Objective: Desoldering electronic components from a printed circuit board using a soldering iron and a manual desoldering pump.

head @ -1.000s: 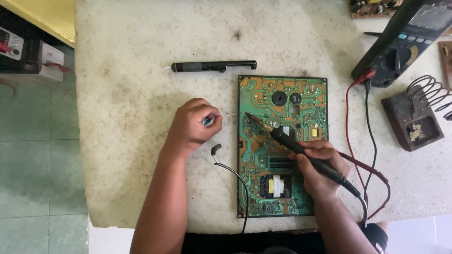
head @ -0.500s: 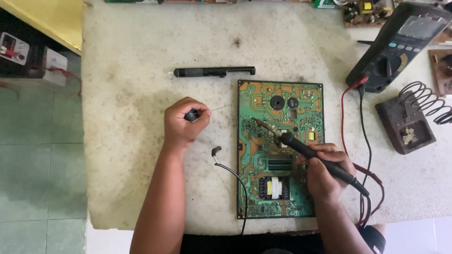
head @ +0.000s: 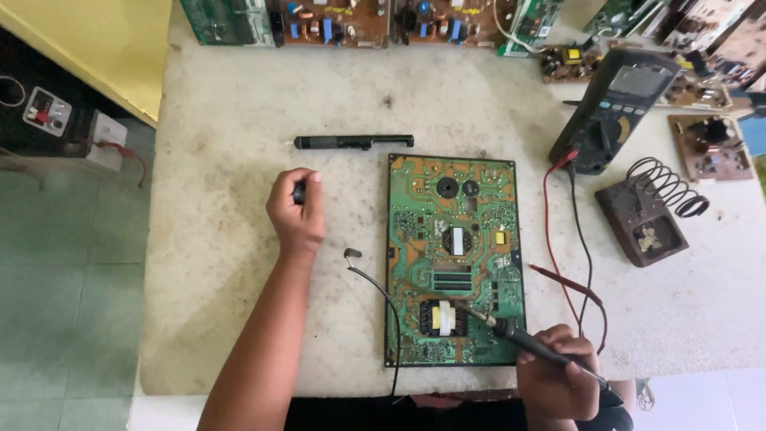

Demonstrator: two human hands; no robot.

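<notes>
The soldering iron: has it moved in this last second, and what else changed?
Yes. The right hand drew the soldering iron from the upper middle of the green circuit board down to its lower right corner. The left hand shifted slightly away, small dark part pinched throughout. Board, black pen-shaped tool and multimeter stayed put.

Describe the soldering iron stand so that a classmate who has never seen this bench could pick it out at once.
Start at the green circuit board in the middle of the pale table. Look right, past the red and black leads, below the dark multimeter. The soldering iron stand is the brown block with a black coiled-wire holder, unlike anything nearby.

Small dark item in left hand hidden, soldering iron handle cut off (bottom edge) — boards cropped
</notes>
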